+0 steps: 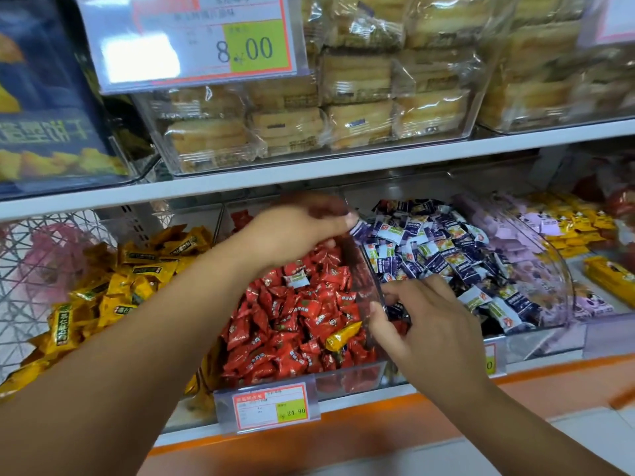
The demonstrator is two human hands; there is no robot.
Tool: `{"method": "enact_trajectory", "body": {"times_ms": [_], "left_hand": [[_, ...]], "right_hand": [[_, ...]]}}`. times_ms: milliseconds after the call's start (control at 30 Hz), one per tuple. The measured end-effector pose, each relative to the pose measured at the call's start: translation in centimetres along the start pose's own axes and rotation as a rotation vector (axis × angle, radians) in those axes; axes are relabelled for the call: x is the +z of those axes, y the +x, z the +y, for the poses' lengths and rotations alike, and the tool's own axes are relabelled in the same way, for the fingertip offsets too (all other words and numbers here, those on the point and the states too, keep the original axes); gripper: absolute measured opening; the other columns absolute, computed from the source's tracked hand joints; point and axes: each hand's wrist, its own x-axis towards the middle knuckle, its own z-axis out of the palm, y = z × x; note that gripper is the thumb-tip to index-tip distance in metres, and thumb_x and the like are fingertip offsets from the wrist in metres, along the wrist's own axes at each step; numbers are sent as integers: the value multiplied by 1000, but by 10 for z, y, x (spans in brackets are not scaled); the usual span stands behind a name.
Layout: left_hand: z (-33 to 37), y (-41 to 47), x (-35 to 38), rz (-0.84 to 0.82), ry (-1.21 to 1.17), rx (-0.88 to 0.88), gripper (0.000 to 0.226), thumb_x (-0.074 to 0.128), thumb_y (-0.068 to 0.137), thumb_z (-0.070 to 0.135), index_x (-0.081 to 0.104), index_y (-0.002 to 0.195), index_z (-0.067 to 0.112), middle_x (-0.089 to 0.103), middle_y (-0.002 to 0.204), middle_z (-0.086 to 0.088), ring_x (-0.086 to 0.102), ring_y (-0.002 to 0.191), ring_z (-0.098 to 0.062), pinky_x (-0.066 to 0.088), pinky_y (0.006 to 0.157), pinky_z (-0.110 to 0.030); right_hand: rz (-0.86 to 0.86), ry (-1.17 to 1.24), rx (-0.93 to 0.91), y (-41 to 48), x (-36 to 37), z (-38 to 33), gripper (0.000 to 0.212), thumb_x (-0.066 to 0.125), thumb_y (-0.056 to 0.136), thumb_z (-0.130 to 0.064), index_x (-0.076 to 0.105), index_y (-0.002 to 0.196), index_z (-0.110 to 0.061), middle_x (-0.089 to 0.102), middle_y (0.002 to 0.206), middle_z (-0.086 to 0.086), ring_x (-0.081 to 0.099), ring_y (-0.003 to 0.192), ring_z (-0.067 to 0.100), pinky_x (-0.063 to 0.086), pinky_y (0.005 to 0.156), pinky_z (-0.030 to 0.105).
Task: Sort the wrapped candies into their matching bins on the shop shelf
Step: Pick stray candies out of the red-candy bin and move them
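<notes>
The person's left hand (299, 231) is reaching across the red bin (347, 376) on the lower shelf (378, 401), its fingers bunched together and pinching a blue candy (359, 230) right at the clear wall between that bin and the blue bin (563, 269) beside it. The right hand (422, 324) is hovering lower down at the same wall, fingers curled over the blue candies (429, 249) and thumb touching the wall; I cannot tell whether it is gripping anything. 1 yellow candy (343, 336) is lying on top of the red candies (299, 314), and 1 white candy (298, 280) is sitting among them further back. Yellow candies (137, 280) are piling up in the bin to the left. A price tag (269, 407) reading 24.90 is hanging on the red bin's front. Wrapped cakes (309, 125) are filling the shelf above.
</notes>
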Motion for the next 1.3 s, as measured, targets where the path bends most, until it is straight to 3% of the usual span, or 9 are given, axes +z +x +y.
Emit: {"method": "enact_trajectory", "body": {"times_ms": [200, 400, 567, 733, 867, 933, 1000, 1167, 1300], "left_hand": [[5, 4, 21, 130, -43, -50, 30, 65, 90, 37, 61, 114, 22, 72, 92, 3, 68, 74, -12, 55, 76, -26], [-64, -3, 12, -64, 578, -107, 41, 72, 85, 35, 64, 123, 23, 62, 125, 0, 60, 107, -16, 49, 92, -30], [-70, 4, 13, -120, 758, -97, 41, 75, 80, 43, 66, 116, 25, 65, 117, 4, 59, 106, -17, 50, 85, -33], [-70, -5, 3, -117, 503, -84, 35, 68, 87, 39, 67, 119, 25, 65, 122, 4, 61, 108, -14, 48, 92, -31], [-36, -11, 1, -32, 251, 35, 29, 60, 93, 39, 64, 121, 32, 65, 93, 16, 58, 72, 9, 37, 64, -6], [-9, -3, 10, 9, 193, 86, 39, 59, 92, 43, 59, 130, 32, 58, 105, 19, 52, 81, 13, 34, 62, 0], [15, 7, 23, -5, 154, 137, 48, 59, 91, 45, 51, 137, 33, 53, 110, 16, 53, 98, 3, 35, 68, -5], [1, 4, 31, 46, 122, 162, 33, 66, 88, 38, 59, 119, 28, 63, 99, 11, 58, 80, -2, 46, 73, -18], [-41, -20, 36, -321, 339, -1, 24, 73, 82, 40, 72, 101, 25, 66, 88, 14, 59, 80, 0, 43, 70, -19]], "right_hand": [[15, 4, -8, 0, 0, 0, 34, 51, 85, -38, 71, 87, -11, 64, 70, -5, 61, 72, 19, 32, 51, 17], [12, 15, -5, 0, 0, 0, 33, 51, 85, -38, 71, 87, -12, 64, 71, -6, 60, 72, 18, 33, 49, 17], [10, 4, -5, 0, 0, 0, 32, 52, 85, -38, 71, 86, -12, 64, 71, -6, 60, 72, 17, 31, 51, 17], [9, -10, 0, -1, -1, -1, 32, 52, 85, -39, 71, 86, -12, 64, 71, -7, 60, 72, 17, 28, 51, 15], [6, 0, 1, 0, -1, -2, 32, 52, 84, -38, 71, 86, -13, 64, 71, -6, 60, 70, 17, 29, 49, 16], [4, -4, 1, 1, -1, -2, 32, 52, 84, -38, 72, 86, -13, 63, 71, -7, 60, 70, 17, 29, 49, 16], [7, -6, -1, 1, -1, -1, 32, 52, 84, -38, 72, 86, -12, 63, 71, -6, 60, 69, 17, 28, 49, 16], [11, -6, -9, 1, -3, -1, 33, 52, 84, -38, 72, 86, -12, 63, 71, -6, 59, 72, 16, 29, 50, 16], [-8, -14, -4, 0, 0, 1, 32, 52, 85, -39, 72, 87, -14, 65, 72, -7, 58, 75, 15, 28, 51, 18]]}}
